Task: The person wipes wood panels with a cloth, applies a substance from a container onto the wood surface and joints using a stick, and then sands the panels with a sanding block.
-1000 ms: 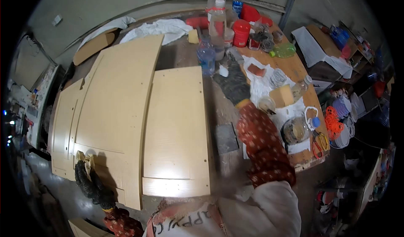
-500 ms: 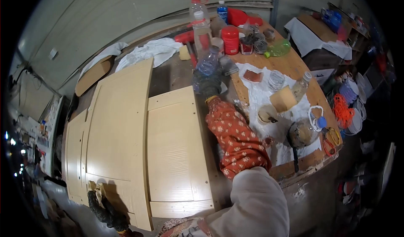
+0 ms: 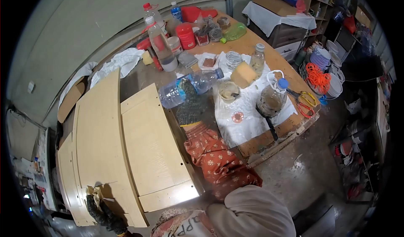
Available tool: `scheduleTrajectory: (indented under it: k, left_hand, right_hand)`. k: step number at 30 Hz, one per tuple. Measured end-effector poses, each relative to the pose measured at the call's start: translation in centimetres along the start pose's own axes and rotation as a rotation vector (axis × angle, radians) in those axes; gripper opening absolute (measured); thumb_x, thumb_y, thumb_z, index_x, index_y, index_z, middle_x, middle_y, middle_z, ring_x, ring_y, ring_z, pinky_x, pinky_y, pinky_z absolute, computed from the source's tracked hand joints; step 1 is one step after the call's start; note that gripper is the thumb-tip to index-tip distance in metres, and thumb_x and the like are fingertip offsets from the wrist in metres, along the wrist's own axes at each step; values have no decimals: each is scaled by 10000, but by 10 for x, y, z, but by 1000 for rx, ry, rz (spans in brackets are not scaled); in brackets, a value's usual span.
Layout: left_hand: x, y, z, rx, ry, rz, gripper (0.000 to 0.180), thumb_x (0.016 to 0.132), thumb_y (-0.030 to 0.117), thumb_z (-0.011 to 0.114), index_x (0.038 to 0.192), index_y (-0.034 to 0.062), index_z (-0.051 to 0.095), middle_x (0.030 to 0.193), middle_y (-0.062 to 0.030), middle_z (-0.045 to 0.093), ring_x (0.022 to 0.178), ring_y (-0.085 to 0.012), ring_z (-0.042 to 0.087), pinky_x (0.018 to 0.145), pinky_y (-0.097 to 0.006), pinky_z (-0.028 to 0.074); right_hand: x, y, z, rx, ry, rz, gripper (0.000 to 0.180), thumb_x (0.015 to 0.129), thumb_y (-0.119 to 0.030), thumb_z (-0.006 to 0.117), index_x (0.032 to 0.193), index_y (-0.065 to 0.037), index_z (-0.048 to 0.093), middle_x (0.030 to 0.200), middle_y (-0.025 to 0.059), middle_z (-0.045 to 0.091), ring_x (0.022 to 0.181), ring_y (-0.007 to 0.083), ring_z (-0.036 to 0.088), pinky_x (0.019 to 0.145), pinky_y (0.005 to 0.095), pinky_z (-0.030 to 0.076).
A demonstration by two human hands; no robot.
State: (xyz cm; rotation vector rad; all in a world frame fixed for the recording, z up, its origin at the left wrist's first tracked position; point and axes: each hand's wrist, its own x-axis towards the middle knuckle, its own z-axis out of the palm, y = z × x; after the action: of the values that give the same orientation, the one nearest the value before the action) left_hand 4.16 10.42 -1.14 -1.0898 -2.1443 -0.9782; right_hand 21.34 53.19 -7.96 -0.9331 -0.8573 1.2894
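Note:
My right hand [image 3: 190, 104], in a dark knitted glove, is closed around a clear plastic bottle [image 3: 170, 94] with a blue label. The bottle lies almost sideways in the grip, its neck pointing right. At lower left, my gloved left hand [image 3: 105, 216] is closed on a crumpled pale yellow cloth [image 3: 96, 193], resting on a cream wooden panel [image 3: 99, 144]. A second cream panel [image 3: 153, 153] with small dark holes lies right of it, below the bottle.
White plastic sheeting [image 3: 240, 129] on the right bears a cup [image 3: 228, 91], a yellow sponge [image 3: 243, 75] and a dirty jug with a blue cap [image 3: 271, 99]. Scissors [image 3: 305, 100] lie near the table corner. Behind stand a tall clear bottle [image 3: 160, 43] and a red canister [image 3: 185, 35].
My right hand has brought the bottle nearer and tipped it from roughly upright to sideways. The view has swung right. My left hand stays on the panel with the cloth.

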Motion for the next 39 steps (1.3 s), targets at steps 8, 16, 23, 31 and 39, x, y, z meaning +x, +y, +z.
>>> scheduleTrajectory:
  k: [8,16,23,31,39]
  left_hand:
    - [-2,8,-6,36,-25,11,358,942,28,482,1298,-2,466,1311,-147,488,1219,-279,457,1040,-386,342]
    - [1,9,-5,54,-25,59,361,924,-3,495,1285,-10,475,1282,-148,506,1203,-276,471,1028,-382,358]
    - [3,10,-5,58,-37,32,369,910,-4,508,1278,-13,482,1278,-150,513,1198,-278,475,1033,-380,352]
    - [3,17,-5,87,-28,34,365,911,-17,499,1276,-16,481,1283,-152,512,1194,-275,480,1035,-370,351]
    - [2,10,-3,65,-37,3,354,927,28,504,1278,-12,480,1274,-154,517,1191,-277,482,1032,-379,355]
  right_hand:
    - [-6,-13,8,992,41,335,488,786,-288,745,1175,-78,537,1029,64,606,922,214,601,782,383,532]
    - [-8,-29,-12,1168,27,228,455,809,-277,723,1170,-76,531,1060,79,603,963,238,602,838,412,533]
    - [-5,-32,-15,1341,-46,231,421,824,-243,714,1169,-86,532,1105,101,595,1038,263,576,918,440,499]
    - [-3,-45,-18,1384,-55,247,436,831,-239,706,1186,-64,522,1144,124,587,1071,288,565,970,460,464]
    - [-5,-60,-22,1346,-100,176,442,872,-281,651,1211,-35,509,1205,148,563,1122,318,538,1009,495,424]
